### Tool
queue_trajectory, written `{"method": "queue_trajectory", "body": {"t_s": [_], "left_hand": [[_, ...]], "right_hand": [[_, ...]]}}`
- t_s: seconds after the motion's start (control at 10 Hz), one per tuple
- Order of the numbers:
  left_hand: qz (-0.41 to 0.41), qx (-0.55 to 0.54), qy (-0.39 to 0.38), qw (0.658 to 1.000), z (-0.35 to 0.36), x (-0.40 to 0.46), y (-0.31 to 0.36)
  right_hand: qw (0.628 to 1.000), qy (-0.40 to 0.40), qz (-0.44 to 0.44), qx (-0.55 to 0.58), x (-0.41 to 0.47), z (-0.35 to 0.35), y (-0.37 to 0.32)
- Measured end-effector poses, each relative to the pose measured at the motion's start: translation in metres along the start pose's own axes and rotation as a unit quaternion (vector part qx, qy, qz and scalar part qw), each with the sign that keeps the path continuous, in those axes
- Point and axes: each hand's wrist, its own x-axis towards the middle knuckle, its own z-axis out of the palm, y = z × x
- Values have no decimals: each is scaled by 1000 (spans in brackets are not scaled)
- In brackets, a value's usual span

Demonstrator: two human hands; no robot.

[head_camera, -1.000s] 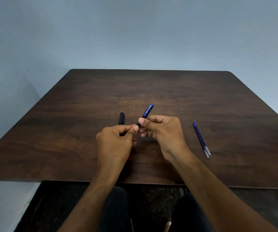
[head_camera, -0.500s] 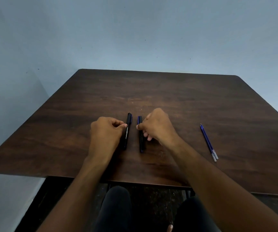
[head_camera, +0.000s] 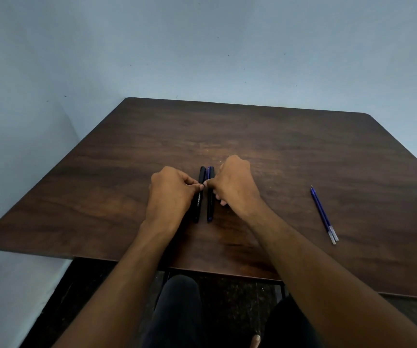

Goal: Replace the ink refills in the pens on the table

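Observation:
Two pens lie side by side on the dark wooden table [head_camera: 302,151]: a black pen [head_camera: 199,197] on the left and a blue-and-black pen [head_camera: 210,199] on the right, both pointing away from me. My left hand [head_camera: 171,192] has curled fingers, with thumb and forefinger pinching the black pen at its middle. My right hand [head_camera: 235,184] also has curled fingers, and its fingertips pinch the blue pen's upper part. The two hands nearly touch above the pens. Two blue ink refills [head_camera: 324,214] lie together on the table to the right, away from both hands.
The table stands in a corner against pale blue walls [head_camera: 202,46]. Its near edge [head_camera: 202,268] runs just above my knees [head_camera: 177,297]. Dark floor shows below the table.
The blue pen was held up in both hands a second ago, then set down beside the black pen. Since half a second ago the two pens have been brought closer together.

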Motion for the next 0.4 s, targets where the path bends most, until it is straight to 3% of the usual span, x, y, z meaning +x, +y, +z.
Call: {"method": "queue_trajectory", "body": {"t_s": [0.1,0.2,0.3,0.4], "left_hand": [[4,3,-3,1000,-1,-1,1],[9,-1,-10,1000,-2,-1,1],[49,-10,-2,999,-3,-3,3],[107,3,15,994,-6,-4,13]], "right_hand": [[994,-42,89,-57,12,0,-10],[993,-38,102,-39,10,-1,-13],[998,15,52,23,-2,-4,-5],[998,57,-10,-4,-11,-16,1]]}}
